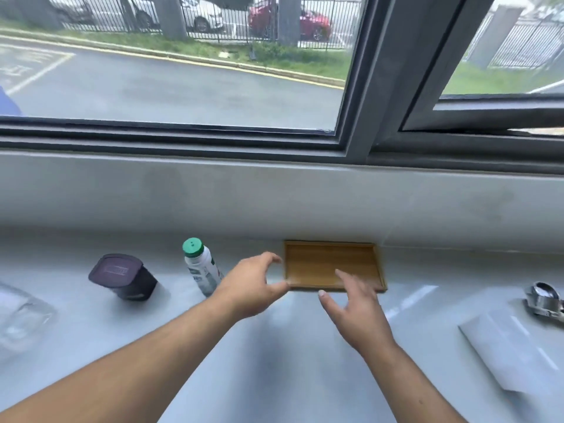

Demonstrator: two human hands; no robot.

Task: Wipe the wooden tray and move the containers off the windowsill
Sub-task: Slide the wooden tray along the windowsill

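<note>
A flat wooden tray lies empty on the grey windowsill, pushed against the back wall. My left hand is at the tray's left edge, fingers spread and thumb touching the near left corner. Over the tray's near edge hovers my right hand, fingers apart, holding nothing. Left of the tray stands a white bottle with a green cap. Further left sits a dark purple container with a lid.
A clear plastic container sits at the far left edge. At the right lie a folded grey-white cloth and a shiny metal object. The window frame rises behind the sill.
</note>
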